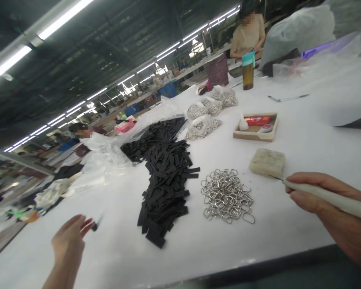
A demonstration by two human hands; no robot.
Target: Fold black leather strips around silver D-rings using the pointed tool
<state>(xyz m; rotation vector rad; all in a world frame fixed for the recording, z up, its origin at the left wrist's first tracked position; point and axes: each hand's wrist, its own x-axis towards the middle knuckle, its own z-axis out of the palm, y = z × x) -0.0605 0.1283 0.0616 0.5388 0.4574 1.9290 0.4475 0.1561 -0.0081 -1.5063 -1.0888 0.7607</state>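
My left hand (68, 237) is over the left part of the table, its fingertips pinching a small black strip (94, 226); a faint blurred streak shows beside it. On the right, my right hand (319, 196) grips a tool with a thick whitish handle (327, 195) and a thin metal tip. That tip touches or lies right by the front edge of a yellowish, sponge-like block (267, 161). Between my hands lie a long heap of black fabric strips (165, 180) and a pile of silver D-rings (227, 196).
Behind the rings stand clear bags of metal rings (203, 127) and a shallow box (254, 136) with a red packet. Farther back are a teal-lidded bottle (248, 76), plastic sheeting (99, 154) and a person (247, 36). The table's front edge (243, 263) runs below.
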